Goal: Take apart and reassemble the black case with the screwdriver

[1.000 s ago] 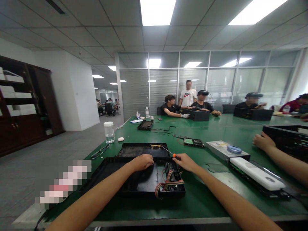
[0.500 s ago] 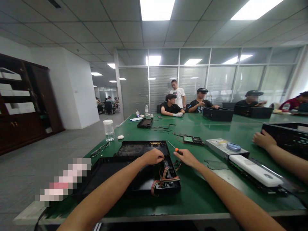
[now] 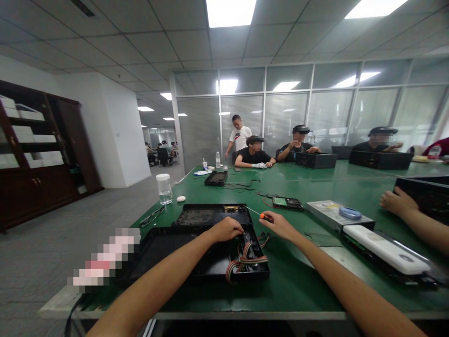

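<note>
My right hand is closed around the handle of a screwdriver, orange and black, its thin shaft pointing up and left. Over the right part of an open black metal case, my left hand has its fingertips pinched together at the inner edge; whatever they hold is too small to make out. Striped ribbon cables lie loose in the case's right end. Directly behind it rests a second black panel with a brass-coloured strip near its far edge.
Eyeglasses and a lidded jar are at the left edge. To the right are a silver drive, a white device and a green circuit board. A co-worker's hand touches a black case. Other people sit across the table.
The view has shifted slightly, moving the table items to the right in the picture. Both hands keep nearly the same posture. The standing person across the table has moved left and leans down.
</note>
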`<control>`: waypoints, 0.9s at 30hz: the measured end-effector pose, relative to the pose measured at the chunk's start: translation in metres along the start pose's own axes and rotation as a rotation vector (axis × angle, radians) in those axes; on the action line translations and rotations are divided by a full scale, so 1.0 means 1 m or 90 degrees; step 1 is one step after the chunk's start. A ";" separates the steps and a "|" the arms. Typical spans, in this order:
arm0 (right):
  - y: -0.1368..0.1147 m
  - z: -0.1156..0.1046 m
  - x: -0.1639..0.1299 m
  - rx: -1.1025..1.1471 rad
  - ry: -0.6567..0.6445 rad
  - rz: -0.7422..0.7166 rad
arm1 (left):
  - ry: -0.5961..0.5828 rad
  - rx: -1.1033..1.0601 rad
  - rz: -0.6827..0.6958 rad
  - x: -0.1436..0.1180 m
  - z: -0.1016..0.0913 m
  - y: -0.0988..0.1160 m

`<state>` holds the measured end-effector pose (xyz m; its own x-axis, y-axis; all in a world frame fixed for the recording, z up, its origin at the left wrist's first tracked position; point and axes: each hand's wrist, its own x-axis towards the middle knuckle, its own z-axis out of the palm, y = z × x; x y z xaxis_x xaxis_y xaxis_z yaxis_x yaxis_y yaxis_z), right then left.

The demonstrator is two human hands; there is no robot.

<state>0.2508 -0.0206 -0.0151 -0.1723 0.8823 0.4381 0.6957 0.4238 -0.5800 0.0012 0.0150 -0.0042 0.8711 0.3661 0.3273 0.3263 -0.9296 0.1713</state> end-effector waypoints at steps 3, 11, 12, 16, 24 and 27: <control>0.001 -0.001 0.001 0.028 -0.004 0.003 | 0.023 0.007 -0.019 0.000 0.001 0.001; 0.010 -0.001 0.004 0.085 0.034 0.019 | 0.005 0.021 0.022 0.000 0.003 -0.001; 0.010 -0.004 0.004 0.115 0.025 0.023 | 0.007 0.017 0.023 -0.001 0.003 -0.001; 0.001 -0.025 0.002 0.203 -0.018 0.044 | 0.027 -0.006 -0.005 -0.001 0.003 -0.001; -0.013 -0.028 -0.001 0.145 0.190 0.001 | 0.005 0.000 -0.038 0.001 -0.001 0.005; -0.014 -0.021 -0.002 0.096 0.168 -0.021 | 0.006 -0.006 -0.051 0.001 -0.001 0.008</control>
<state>0.2556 -0.0327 0.0064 0.0082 0.7921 0.6103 0.5778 0.4944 -0.6494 0.0041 0.0085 -0.0013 0.8389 0.4391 0.3216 0.3909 -0.8972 0.2053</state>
